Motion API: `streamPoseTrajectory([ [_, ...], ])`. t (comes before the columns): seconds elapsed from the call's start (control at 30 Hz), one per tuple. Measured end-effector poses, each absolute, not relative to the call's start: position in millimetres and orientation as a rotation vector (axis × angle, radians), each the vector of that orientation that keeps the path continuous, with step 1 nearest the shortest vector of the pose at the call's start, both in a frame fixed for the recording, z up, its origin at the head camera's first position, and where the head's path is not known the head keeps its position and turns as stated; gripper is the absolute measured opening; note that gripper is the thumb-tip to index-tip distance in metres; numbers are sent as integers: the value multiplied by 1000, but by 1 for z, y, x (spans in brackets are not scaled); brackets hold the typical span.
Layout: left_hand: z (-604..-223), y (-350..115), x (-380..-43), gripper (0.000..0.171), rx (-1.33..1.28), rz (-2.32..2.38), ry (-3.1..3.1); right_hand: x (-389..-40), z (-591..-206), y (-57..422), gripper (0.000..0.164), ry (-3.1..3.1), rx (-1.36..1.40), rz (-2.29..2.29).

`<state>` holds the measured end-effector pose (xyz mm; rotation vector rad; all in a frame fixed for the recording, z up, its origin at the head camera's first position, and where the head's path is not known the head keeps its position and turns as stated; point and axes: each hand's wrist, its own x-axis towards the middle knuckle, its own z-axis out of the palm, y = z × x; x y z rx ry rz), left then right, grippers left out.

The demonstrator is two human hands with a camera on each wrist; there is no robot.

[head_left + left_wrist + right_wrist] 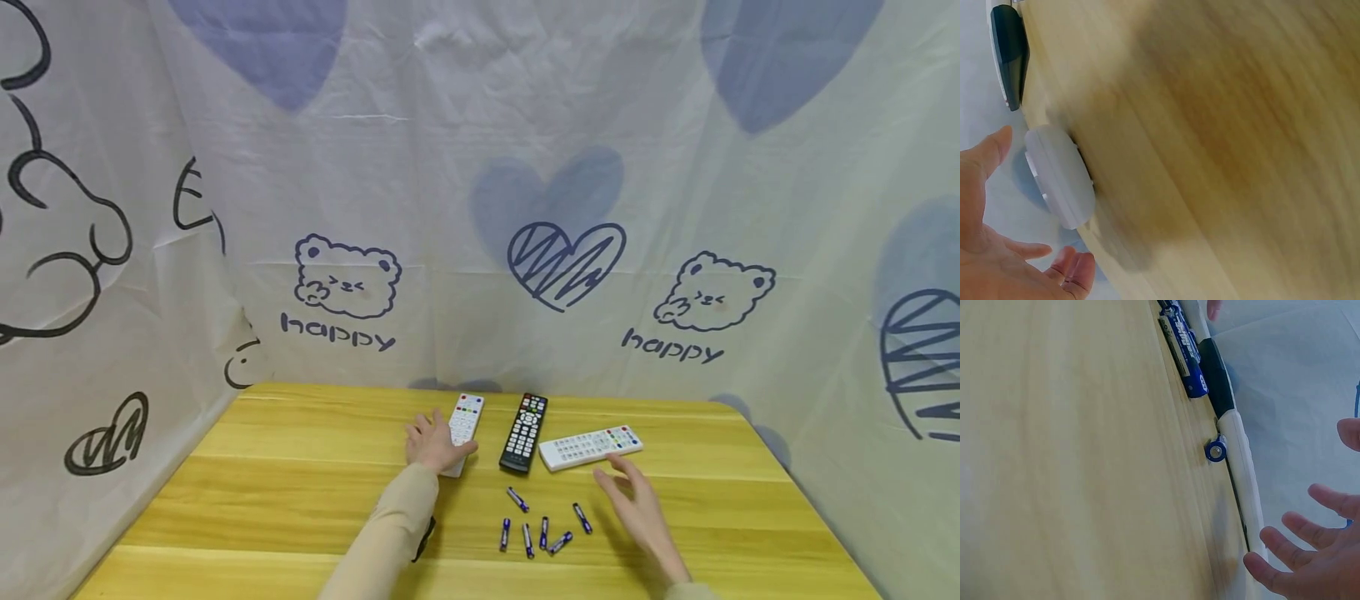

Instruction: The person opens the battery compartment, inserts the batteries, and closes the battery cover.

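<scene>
At the left white remote control (465, 421), my left hand (431, 446) reaches over with fingers spread. In the left wrist view the near end of that remote lies between the thumb and fingers, with a gap on either side. My right hand (637, 507) hovers in front of the right white remote control (588, 447), fingers apart and holding nothing. Between the two white remotes lies a black remote control (523, 433), buttons up. Several blue-and-silver batteries (544, 533) are scattered nearer to me, one battery (582, 517) lying just left of my right hand.
The wooden table (300, 492) ends at the back against a hanging white cloth (450, 333) printed with hearts and bears. More cloth (150, 333) hangs along the left side.
</scene>
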<state>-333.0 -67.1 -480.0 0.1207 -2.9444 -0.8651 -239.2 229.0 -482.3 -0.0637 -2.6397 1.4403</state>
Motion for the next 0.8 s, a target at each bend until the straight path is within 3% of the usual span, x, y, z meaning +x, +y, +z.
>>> streamPoseTrajectory([
  [0.8, -482, -57, -333, 87, 158, -851, -2964, -235, -487, 225, 59, -2633, -65, 1475],
])
